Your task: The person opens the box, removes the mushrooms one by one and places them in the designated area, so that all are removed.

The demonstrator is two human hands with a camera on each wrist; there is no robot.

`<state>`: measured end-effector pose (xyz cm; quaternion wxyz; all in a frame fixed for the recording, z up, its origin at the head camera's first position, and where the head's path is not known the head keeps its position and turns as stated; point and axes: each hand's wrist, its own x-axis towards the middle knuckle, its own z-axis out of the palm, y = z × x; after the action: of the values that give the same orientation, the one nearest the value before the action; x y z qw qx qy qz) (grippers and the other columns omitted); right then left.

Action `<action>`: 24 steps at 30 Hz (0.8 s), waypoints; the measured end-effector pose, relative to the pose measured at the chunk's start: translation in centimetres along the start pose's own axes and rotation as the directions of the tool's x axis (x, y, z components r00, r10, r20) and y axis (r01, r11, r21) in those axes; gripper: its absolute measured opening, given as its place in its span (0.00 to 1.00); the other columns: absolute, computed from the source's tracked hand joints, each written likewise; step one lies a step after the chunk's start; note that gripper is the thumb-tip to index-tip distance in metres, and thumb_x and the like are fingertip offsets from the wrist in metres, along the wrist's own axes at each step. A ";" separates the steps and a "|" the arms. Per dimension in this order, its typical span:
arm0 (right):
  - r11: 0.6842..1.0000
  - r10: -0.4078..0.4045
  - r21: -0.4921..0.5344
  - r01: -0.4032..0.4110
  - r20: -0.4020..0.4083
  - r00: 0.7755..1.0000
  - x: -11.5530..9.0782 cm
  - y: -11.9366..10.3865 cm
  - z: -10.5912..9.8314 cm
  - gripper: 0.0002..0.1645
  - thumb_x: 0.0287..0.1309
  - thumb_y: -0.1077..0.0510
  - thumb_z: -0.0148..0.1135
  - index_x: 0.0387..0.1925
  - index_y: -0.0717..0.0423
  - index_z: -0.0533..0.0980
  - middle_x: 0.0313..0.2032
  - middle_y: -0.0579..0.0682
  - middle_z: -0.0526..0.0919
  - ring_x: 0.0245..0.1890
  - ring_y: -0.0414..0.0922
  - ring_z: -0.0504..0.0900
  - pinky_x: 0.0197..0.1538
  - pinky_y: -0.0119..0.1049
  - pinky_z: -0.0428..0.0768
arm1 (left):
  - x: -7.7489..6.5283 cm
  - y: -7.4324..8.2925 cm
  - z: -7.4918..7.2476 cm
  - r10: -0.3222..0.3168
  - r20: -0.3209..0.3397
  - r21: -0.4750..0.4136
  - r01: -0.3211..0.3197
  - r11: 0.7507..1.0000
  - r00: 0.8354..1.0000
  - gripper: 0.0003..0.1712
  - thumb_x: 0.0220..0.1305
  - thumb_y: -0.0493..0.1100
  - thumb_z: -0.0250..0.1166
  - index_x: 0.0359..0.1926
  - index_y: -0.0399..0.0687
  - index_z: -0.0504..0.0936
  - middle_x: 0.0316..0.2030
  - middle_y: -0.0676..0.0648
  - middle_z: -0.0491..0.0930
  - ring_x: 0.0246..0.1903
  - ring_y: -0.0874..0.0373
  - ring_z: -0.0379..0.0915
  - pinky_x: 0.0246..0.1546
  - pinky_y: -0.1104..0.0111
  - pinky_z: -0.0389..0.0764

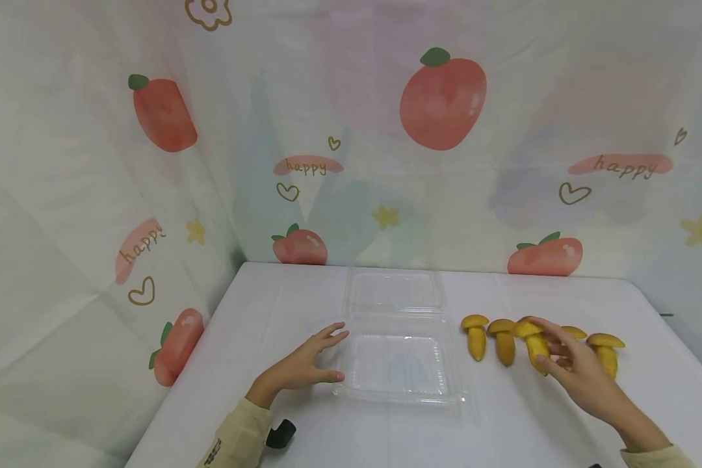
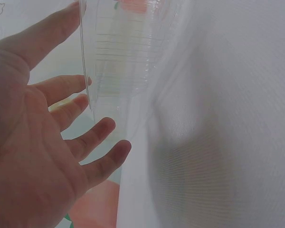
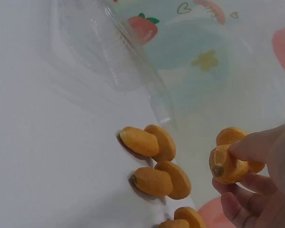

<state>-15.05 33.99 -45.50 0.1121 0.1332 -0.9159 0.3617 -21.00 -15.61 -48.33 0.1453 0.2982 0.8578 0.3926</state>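
My right hand (image 1: 587, 383) pinches a yellow mushroom (image 1: 535, 344) between thumb and fingers, cap away from me. In the right wrist view the held mushroom (image 3: 230, 164) appears raised off the table. Two mushrooms lie left of that hand, one mushroom (image 1: 476, 338) nearer the container and another mushroom (image 1: 505, 344) beside it. Partly behind the hand are two more, including a mushroom (image 1: 606, 351) at the far right. My left hand (image 1: 295, 369), fingers spread and relaxed, is at the left edge of a clear plastic container (image 1: 398, 395), whose lid (image 1: 394, 311) lies folded back.
A white cloth covers the table (image 1: 304, 286). Patterned curtains (image 1: 351, 195) with fruit prints stand behind and to the left. A small black object (image 1: 281, 434) shows beside the left sleeve.
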 end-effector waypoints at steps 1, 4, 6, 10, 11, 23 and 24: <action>1.000 0.002 0.000 -0.002 -0.006 1.000 -0.1 0.2 -0.2 0.37 0.65 0.63 0.65 0.73 0.55 0.65 0.56 0.14 0.61 0.45 0.17 0.69 0.39 0.19 0.78 | 0.0 0.0 0.0 -0.002 0.001 0.001 0.002 1.000 1.000 0.48 0.62 0.47 0.73 0.78 0.43 0.59 0.81 0.44 0.49 0.80 0.41 0.43 0.74 0.37 0.55; 1.000 0.013 -0.008 -0.013 -0.009 1.000 -0.4 0.7 -0.7 0.37 0.65 0.64 0.65 0.73 0.55 0.65 0.56 0.13 0.59 0.47 0.14 0.66 0.40 0.15 0.77 | 0.0 0.2 0.0 -0.002 0.000 0.001 0.002 1.000 1.000 0.48 0.62 0.46 0.73 0.78 0.43 0.59 0.80 0.44 0.49 0.80 0.41 0.43 0.74 0.36 0.55; 1.000 0.019 -0.010 -0.020 -0.010 1.000 -0.5 1.1 -1.1 0.37 0.65 0.65 0.64 0.74 0.56 0.64 0.57 0.17 0.62 0.46 0.14 0.66 0.38 0.17 0.78 | 0.0 0.3 0.0 -0.002 -0.001 -0.005 0.002 1.000 1.000 0.48 0.62 0.46 0.73 0.78 0.43 0.59 0.80 0.43 0.49 0.80 0.40 0.43 0.74 0.36 0.55; 0.997 0.064 -0.034 -0.064 0.000 0.998 -0.7 1.6 -1.8 0.39 0.66 0.64 0.63 0.75 0.54 0.61 0.59 0.47 0.73 0.43 0.13 0.66 0.33 0.24 0.81 | -0.1 0.3 0.0 -0.006 -0.001 -0.010 0.006 1.000 1.000 0.48 0.62 0.46 0.73 0.77 0.43 0.59 0.80 0.43 0.49 0.80 0.40 0.43 0.74 0.36 0.54; 0.997 0.068 -0.040 -0.068 -0.001 0.998 -0.7 1.7 -2.0 0.39 0.66 0.64 0.63 0.75 0.54 0.61 0.57 0.53 0.73 0.43 0.13 0.66 0.32 0.25 0.82 | -0.1 0.3 0.0 -0.011 0.000 -0.011 0.011 1.000 1.000 0.48 0.62 0.46 0.73 0.78 0.43 0.59 0.81 0.44 0.49 0.80 0.41 0.42 0.75 0.37 0.54; 0.983 0.153 -0.100 -0.154 -0.021 0.988 -1.2 3.3 -4.2 0.40 0.68 0.64 0.63 0.75 0.62 0.56 0.61 0.75 0.68 0.41 0.08 0.57 0.29 0.23 0.80 | 0.1 -0.1 0.1 -0.005 -0.002 0.007 0.005 1.000 1.000 0.49 0.61 0.48 0.73 0.78 0.44 0.59 0.81 0.43 0.49 0.80 0.41 0.43 0.74 0.36 0.55; 0.982 0.157 -0.103 -0.159 -0.025 0.987 -1.2 3.4 -4.3 0.40 0.68 0.63 0.62 0.75 0.63 0.56 0.60 0.76 0.68 0.41 0.08 0.57 0.29 0.23 0.80 | 0.0 -0.1 0.1 -0.007 -0.001 0.005 0.007 1.000 1.000 0.49 0.61 0.48 0.73 0.78 0.44 0.59 0.81 0.43 0.49 0.80 0.41 0.43 0.74 0.36 0.55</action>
<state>-14.58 39.59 -44.94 0.0974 0.0510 -0.9404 0.3219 -21.03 -15.57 -48.43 0.1456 0.2955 0.8600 0.3898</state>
